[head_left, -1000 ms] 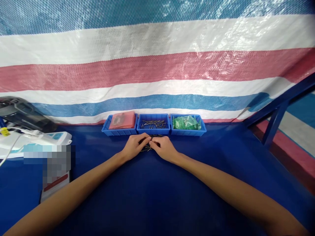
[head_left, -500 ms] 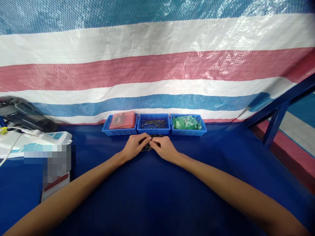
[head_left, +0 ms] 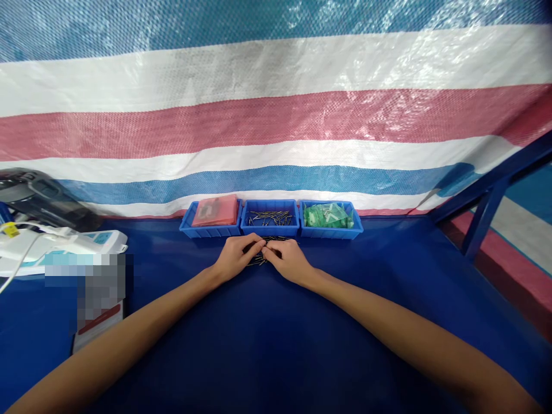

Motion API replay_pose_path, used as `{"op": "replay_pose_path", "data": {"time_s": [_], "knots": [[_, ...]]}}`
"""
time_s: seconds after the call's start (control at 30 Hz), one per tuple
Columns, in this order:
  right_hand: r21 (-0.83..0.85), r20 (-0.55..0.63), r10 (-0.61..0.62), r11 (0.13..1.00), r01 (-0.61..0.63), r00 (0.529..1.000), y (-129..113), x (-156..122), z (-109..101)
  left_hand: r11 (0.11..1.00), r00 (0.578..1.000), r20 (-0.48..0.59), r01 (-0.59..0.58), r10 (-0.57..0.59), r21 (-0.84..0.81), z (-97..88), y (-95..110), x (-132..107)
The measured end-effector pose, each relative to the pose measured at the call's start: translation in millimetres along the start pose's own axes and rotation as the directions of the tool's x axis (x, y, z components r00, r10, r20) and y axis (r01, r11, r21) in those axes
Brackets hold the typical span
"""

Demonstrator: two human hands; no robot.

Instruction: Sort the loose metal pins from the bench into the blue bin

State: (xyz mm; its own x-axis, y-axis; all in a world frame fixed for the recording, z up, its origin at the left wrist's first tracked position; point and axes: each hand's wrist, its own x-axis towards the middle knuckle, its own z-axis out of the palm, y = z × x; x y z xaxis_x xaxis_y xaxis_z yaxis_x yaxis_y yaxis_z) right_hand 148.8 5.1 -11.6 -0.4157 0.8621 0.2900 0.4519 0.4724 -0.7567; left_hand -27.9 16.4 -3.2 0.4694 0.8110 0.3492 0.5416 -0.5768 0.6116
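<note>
My left hand [head_left: 238,257] and my right hand [head_left: 287,259] meet thumb to thumb, low over a loose pile of thin, dark, pointed metal pieces [head_left: 256,261] on the table. The fingers of each are bent and closed together at the tips. Whatever is pinched in them is too small or hidden to make out. Just beyond the hands stands a blue bin [head_left: 269,230] containing more slender metal pieces. They resemble drill bits or long screws, but I cannot tell which. My hands cover part of the pile.
To the left, a blue bin [head_left: 210,232] contains pink-red plastic bags [head_left: 219,210]; to the right, another bin [head_left: 331,233] contains green bags [head_left: 324,217]. At far left are a white power strip [head_left: 103,238], cables and a dark bottle-like object [head_left: 47,195]. A striped tarp [head_left: 276,115] hangs behind.
Both hands stay in almost the same place over the pile, with the fingertips still together. The view has shifted very slightly.
</note>
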Motion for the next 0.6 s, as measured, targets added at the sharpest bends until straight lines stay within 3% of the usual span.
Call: {"op": "replay_pose_path", "data": {"time_s": [0.6], "knots": [[0.003,0.000,-0.004,1.000,0.004,1.000,-0.2,0.1,0.9,1.000,1.000,0.001,0.004,-0.004,0.013,0.5,0.5,1.4]]}}
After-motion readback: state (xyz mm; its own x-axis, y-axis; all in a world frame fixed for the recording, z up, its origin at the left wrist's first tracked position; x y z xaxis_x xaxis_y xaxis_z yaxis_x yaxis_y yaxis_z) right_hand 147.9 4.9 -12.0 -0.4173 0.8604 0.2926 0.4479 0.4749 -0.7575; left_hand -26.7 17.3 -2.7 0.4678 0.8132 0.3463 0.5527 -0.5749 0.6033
